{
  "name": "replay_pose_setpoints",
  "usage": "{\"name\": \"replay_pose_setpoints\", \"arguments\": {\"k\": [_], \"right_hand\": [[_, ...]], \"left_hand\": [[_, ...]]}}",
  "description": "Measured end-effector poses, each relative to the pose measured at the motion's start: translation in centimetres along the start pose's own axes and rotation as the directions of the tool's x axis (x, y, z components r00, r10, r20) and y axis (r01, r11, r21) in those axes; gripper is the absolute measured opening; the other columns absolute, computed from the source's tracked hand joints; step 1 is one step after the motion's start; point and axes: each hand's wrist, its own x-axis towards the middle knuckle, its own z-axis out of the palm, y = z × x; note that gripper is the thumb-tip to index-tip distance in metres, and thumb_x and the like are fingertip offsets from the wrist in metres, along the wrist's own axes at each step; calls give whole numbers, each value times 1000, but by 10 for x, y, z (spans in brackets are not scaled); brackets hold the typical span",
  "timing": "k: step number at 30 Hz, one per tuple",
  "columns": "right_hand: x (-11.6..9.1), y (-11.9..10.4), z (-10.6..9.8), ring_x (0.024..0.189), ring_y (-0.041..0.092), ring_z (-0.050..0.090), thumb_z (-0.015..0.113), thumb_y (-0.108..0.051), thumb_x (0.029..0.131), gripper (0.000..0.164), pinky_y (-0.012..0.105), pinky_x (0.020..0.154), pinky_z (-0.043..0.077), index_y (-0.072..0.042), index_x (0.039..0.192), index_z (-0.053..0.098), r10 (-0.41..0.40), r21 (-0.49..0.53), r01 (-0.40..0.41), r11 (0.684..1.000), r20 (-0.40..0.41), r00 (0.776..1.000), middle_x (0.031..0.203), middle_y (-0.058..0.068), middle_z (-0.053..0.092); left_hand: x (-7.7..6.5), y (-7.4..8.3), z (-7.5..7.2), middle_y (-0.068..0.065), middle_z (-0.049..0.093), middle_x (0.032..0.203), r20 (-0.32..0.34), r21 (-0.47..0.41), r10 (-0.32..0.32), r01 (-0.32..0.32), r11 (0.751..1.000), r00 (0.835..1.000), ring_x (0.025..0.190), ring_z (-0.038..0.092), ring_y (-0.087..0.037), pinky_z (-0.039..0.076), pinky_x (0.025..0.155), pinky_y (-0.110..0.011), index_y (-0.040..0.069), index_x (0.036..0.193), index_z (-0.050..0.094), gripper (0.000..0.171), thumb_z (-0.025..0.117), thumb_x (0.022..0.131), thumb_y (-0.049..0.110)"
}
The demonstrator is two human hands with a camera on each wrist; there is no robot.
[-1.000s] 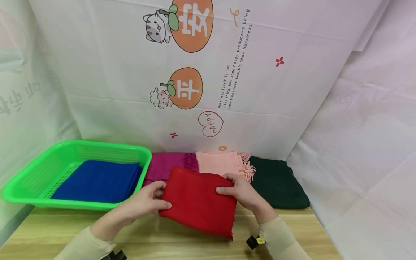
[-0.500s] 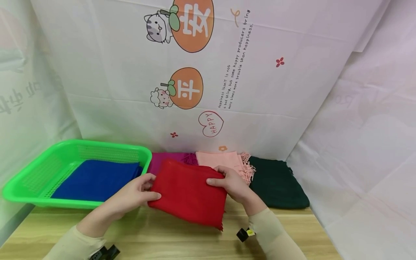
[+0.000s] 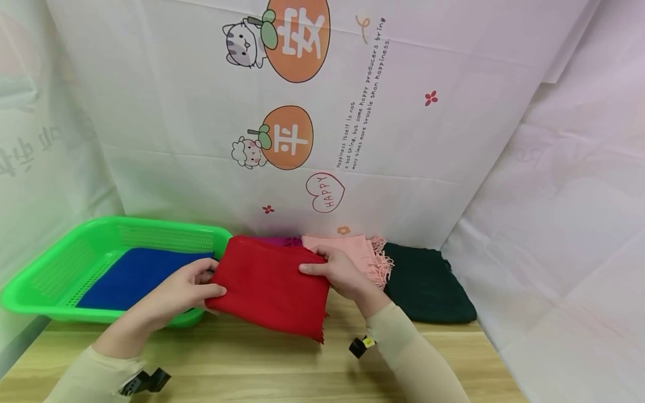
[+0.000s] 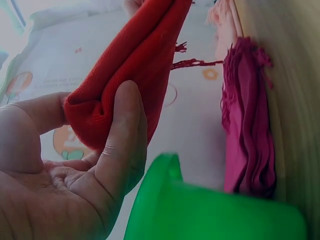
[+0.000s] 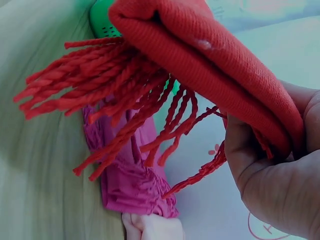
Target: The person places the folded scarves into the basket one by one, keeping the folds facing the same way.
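Note:
A folded red scarf [image 3: 272, 285] is held up between both hands, tilted above the table. My left hand [image 3: 186, 291] pinches its left edge, thumb on top and fingers beneath; the left wrist view shows this grip on the folded red cloth [image 4: 135, 65]. At the right edge my right hand [image 3: 340, 274] pinches the scarf the same way. Twisted red fringe [image 5: 100, 85] hangs from the scarf in the right wrist view. Left of the scarf stands a green basket [image 3: 30, 308] with a folded blue cloth [image 3: 136, 280] inside. The left hand is beside the basket's right end.
Behind the red scarf lies a purple fringed scarf [image 4: 250, 125], mostly hidden in the head view. A pink fringed scarf [image 3: 347, 249] and a dark green folded cloth [image 3: 428, 285] continue the row to the right. A printed white sheet [image 3: 403, 140] rises behind the wooden table [image 3: 262, 369].
Both hands have carried the red scarf leftward and slightly up, toward the basket. It now covers most of the purple scarf and overlaps the basket's right end. The grips stay the same.

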Motion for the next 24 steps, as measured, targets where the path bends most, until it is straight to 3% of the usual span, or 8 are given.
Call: {"name": "replay_pose_setpoints", "arguments": {"k": [8,15,24], "right_hand": [[25,-6,12,90,19,75,80,-9,102,20,32,74,64,-4,105,61,-37,65,33,997,58,998,109,9,70],[41,-10,21,93,23,77,83,-14,101,31,34,79,65,-2,123,65,42,45,-44,998,45,998,116,13,75],[62,-12,32,90,21,77,84,-14,100,29,34,78,66,-5,122,68,82,96,-88,991,64,995,112,10,76]], "left_hand": [[-4,-3,-21,-22,72,131,-43,42,2,0,999,999,105,78,-34,67,86,-47,-7,148,48,51,73,108,15],[-4,-4,-30,-23,69,132,-81,61,9,-4,998,997,106,78,-32,67,88,-42,-8,152,43,55,70,110,16],[-7,-5,-45,-25,68,130,-140,70,11,-1,998,990,102,79,-30,68,85,-46,-10,153,41,55,67,111,15]]}}
